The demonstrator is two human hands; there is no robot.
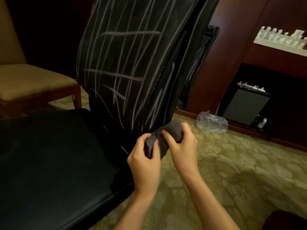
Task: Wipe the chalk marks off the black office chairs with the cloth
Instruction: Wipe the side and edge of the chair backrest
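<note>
A black office chair stands before me, its backrest [129, 63] covered with many pale chalk lines, mostly running top to bottom, with a few crossing strokes. Its black seat [54, 160] spreads out at lower left. A second black chair [206, 52] with chalk marks peeks out behind the first. A grey cloth [167, 135] is bunched between both hands, just right of the backrest's lower edge. My left hand [144, 161] grips the cloth's lower end. My right hand [181, 146] holds its upper end, fingers curled round it.
A tan cushioned chair with a wooden frame [33, 83] stands at the left. A clear plastic bag [211, 122] lies on the patterned green carpet [232, 171]. A small black fridge [244, 105] sits in a dark wooden cabinet at right, and glassware [282, 37] on a shelf above.
</note>
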